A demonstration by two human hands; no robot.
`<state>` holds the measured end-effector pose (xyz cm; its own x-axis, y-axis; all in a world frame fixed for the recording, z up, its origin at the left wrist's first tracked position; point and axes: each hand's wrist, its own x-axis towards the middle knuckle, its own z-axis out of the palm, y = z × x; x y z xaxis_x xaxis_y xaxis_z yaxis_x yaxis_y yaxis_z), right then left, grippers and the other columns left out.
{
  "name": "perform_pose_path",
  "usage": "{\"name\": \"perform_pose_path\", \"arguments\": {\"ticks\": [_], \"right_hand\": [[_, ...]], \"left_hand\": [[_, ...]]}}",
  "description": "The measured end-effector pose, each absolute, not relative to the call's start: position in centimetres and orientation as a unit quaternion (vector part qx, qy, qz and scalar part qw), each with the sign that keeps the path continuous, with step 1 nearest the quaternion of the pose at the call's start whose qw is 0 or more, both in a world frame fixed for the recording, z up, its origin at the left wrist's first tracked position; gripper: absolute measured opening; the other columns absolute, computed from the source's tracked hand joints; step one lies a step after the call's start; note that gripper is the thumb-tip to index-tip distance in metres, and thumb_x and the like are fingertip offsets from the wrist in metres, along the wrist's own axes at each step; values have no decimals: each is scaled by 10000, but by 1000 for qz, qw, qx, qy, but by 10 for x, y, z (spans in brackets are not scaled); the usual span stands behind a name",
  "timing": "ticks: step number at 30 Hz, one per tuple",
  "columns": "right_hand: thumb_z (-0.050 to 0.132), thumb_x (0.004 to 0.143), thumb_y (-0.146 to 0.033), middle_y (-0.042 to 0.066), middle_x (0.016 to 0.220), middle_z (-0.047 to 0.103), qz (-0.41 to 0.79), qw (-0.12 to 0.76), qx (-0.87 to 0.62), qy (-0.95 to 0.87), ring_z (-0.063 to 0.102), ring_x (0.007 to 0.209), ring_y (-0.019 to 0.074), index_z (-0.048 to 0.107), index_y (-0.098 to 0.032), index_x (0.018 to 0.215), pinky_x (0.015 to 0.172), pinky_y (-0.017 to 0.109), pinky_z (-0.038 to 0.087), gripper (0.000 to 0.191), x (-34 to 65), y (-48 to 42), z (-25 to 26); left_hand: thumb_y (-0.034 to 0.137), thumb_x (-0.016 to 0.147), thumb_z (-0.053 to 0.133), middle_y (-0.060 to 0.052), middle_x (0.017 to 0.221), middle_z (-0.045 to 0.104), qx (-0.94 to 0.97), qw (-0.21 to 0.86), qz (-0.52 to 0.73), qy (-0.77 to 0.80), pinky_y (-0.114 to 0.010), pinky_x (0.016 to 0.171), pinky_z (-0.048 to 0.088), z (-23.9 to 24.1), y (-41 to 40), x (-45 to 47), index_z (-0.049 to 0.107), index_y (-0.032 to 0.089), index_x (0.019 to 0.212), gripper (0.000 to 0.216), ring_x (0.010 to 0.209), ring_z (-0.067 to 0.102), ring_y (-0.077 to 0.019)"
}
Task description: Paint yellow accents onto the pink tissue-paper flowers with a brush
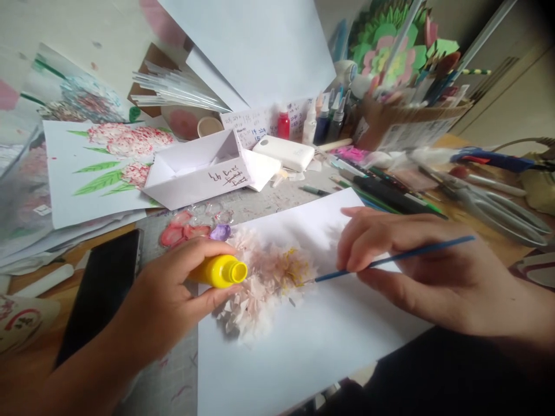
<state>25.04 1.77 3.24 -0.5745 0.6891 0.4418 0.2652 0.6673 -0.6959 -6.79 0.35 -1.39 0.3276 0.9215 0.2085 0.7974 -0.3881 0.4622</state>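
Note:
My left hand (167, 294) is wrapped round a small yellow paint bottle (221, 271), tilted so its uncapped mouth faces right. Between the thumb and fingers of my right hand (403, 260) is a thin blue paintbrush (416, 254). Its tip reaches the right side of a cluster of pale pink paper flowers (264, 277), where yellow marks show on the petals. Whether the bristles touch the petals I cannot tell for sure. The flowers lie on a white sheet of paper (277, 370), partly behind the bottle.
A folded white paper box (199, 173) stands behind the flowers, beside a painted flower picture (60, 167). A black phone (104, 277) lies at left. Scissors (498, 202), pens and a cardboard box of tools (411, 124) occupy the right. Small bottles (310, 124) stand at the back.

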Motion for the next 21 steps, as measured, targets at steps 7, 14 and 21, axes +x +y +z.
{"name": "perform_pose_path", "arguments": {"ticks": [7, 14, 21], "right_hand": [[646, 777, -92, 2, 759, 761, 309, 367, -290, -828, 715, 716, 178, 674, -242, 814, 818, 367, 583, 157, 249, 18, 33], [653, 778, -89, 1, 773, 760, 309, 370, -295, -825, 710, 734, 174, 668, -238, 819, 830, 373, 589, 155, 249, 18, 29], [660, 786, -97, 3, 788, 754, 317, 371, -296, -821, 707, 751, 169, 666, -221, 826, 816, 366, 597, 129, 250, 17, 27]], "left_hand": [[508, 806, 702, 24, 1022, 726, 772, 153, 248, 565, -281, 707, 511, -15, -1, -60, 624, 335, 1034, 297, 912, 692, -221], [504, 796, 710, 26, 1016, 734, 782, 149, 242, 555, -269, 674, 512, -14, 0, -62, 632, 332, 1029, 300, 897, 701, -217], [506, 807, 704, 23, 1021, 731, 778, 146, 251, 557, -273, 696, 510, -14, -1, -61, 632, 322, 1028, 296, 904, 694, -216]]}}
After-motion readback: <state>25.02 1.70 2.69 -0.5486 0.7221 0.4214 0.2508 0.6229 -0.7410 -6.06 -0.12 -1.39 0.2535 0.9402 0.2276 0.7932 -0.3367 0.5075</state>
